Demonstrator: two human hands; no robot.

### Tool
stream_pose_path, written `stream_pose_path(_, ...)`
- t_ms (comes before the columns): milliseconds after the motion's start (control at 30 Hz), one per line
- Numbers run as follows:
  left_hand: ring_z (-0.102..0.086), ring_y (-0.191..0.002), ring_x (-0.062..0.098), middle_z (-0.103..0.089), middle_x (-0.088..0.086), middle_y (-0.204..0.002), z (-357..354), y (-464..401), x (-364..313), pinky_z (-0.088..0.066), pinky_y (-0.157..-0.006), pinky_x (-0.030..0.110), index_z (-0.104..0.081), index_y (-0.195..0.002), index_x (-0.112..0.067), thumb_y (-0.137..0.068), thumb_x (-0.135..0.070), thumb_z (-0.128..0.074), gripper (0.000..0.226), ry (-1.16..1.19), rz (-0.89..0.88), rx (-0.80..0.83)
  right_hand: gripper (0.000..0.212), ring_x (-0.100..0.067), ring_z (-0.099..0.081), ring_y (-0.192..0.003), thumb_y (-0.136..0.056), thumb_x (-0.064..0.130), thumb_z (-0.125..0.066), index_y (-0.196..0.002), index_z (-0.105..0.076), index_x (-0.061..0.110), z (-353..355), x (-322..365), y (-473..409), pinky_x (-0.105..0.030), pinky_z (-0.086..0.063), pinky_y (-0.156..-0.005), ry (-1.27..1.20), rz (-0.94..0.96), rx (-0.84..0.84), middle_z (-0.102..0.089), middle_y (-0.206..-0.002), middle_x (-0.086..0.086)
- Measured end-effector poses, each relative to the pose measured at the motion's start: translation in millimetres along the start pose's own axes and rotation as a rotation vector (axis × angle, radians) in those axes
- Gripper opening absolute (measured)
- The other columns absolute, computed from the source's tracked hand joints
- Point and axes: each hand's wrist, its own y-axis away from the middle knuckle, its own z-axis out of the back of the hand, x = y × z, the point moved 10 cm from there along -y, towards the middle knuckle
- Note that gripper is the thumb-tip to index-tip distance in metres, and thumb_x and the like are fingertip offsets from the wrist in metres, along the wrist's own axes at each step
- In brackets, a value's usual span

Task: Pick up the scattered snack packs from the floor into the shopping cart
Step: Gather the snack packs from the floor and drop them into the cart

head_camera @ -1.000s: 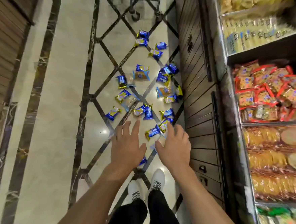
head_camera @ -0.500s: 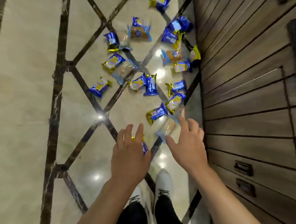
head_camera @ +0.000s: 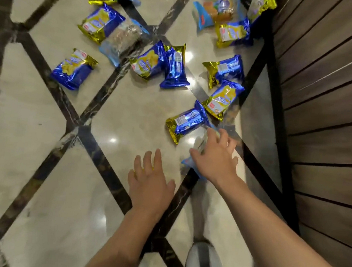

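While both hands reach down toward the floor [head_camera: 43,165], neither grip has yet closed on a pack. The right hand [head_camera: 215,157] is spread, its fingers apart and slightly bent, directly over a clear-and-blue pack [head_camera: 192,155] that lies under the palm and shows only at the thumb side; whether the fingertips touch the film cannot be told. The left hand [head_camera: 149,179] is likewise spread, fingers nearly straight, above a pack of which only a yellow edge [head_camera: 145,169] shows between them — contact again cannot be told.

The governing relation: each hand has its own pack directly beneath it, so the coming move is judged to be a short descent and closure, not a sideways reach. The clear pack appears to run diagonally, near-left to far-right, roughly along the right hand's own line.

Just beyond the right fingertips lies a blue-and-gold pack [head_camera: 187,122], long axis near-left to far-right, its far end touching a yellow-faced pack [head_camera: 222,100]. The right hand is nearer to both. Farther out, more packs lie scattered — one alone at far left [head_camera: 73,68], a pair at centre [head_camera: 161,64].

The shopping cart is not in view. A wooden cabinet front [head_camera: 323,102] borders the floor on the right.
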Motion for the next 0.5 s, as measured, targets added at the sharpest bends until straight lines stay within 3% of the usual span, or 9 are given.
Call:
stream_pose_path(167,0.0,-0.149,0.03,-0.001,-0.003,-0.16,-56,-16,14,-0.03,-0.112,0.054,0.007,-0.154,-0.025,-0.091,-0.05,-0.054,0.091,0.03,0.067,0.09,0.079,-0.03,-0.007,-0.144,-0.085,0.047,-0.063,-0.15,-0.019,0.035,-28,-25,-23,-0.066,-0.033,-0.104,0.039,-0.034,-0.041,-0.005,-0.159,0.002)
stream_pose_path(300,-0.004,-0.146,0.032,-0.006,-0.002,-0.155,-63,-10,6,-0.042,-0.103,0.053,-0.005,-0.152,-0.027,-0.087,-0.034,-0.059,0.085,0.049,0.052,0.048,0.08,-0.031,-0.011,-0.14,-0.081,0.041,-0.064,-0.148,-0.019,0.034,-32,-26,-22,-0.058,-0.046,-0.093,-0.021,-0.024,-0.126,-0.011,-0.155,0.001)
stream_pose_path(500,-0.012,-0.145,0.029,-0.014,-0.003,-0.152,-59,-11,4,-0.047,-0.096,0.044,-0.014,-0.151,-0.027,-0.09,-0.027,-0.058,0.075,0.03,0.028,-0.012,0.096,-0.031,-0.009,-0.141,-0.076,0.039,-0.069,-0.151,-0.011,0.03,-40,-22,-36,-0.055,-0.047,-0.094,-0.021,-0.044,-0.133,-0.014,-0.152,0.0)
